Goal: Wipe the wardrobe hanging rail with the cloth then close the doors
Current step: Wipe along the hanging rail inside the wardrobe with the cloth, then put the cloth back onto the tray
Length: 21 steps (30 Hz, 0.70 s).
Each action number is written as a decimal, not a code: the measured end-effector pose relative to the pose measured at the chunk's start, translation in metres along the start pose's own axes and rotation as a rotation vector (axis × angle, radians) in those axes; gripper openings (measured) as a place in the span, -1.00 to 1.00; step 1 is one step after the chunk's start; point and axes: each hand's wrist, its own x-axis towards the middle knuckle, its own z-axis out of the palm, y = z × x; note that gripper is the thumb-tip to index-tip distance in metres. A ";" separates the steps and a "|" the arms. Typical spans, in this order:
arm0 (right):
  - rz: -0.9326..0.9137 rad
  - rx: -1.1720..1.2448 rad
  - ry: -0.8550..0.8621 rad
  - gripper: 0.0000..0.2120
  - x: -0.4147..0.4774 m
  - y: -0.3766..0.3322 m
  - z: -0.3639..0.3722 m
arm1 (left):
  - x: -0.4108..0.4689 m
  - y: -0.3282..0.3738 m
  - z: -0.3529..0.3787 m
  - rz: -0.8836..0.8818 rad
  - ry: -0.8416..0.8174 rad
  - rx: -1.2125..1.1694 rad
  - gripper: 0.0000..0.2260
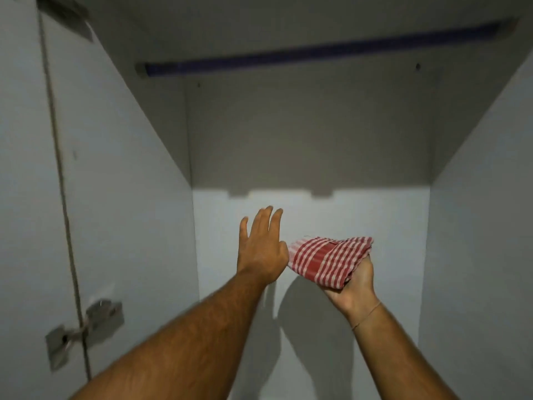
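Cloth [328, 262] in right hand [356, 287]

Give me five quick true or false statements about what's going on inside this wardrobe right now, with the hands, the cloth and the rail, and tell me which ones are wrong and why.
1. The right hand holds a folded red and white checked cloth. True.
2. The cloth is pressed against the hanging rail. False: the rail runs well above it, untouched.
3. The left hand is open with its fingers spread and grips nothing. True.
4. Clothes hang from the rail. False: the rail is bare.
5. A metal hinge shows low on the left side. True.
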 end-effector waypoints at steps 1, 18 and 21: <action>0.038 0.001 0.027 -0.09 -0.006 0.012 -0.023 | -0.020 0.001 0.018 -0.003 -0.054 0.014 -0.38; 0.440 -0.133 0.640 -0.44 -0.320 0.205 -0.292 | -0.524 -0.017 0.137 -0.241 -0.783 -0.135 -0.34; 0.477 -0.141 0.833 -0.49 -0.394 0.241 -0.323 | -0.596 -0.028 0.130 -0.236 -0.821 -0.235 -0.34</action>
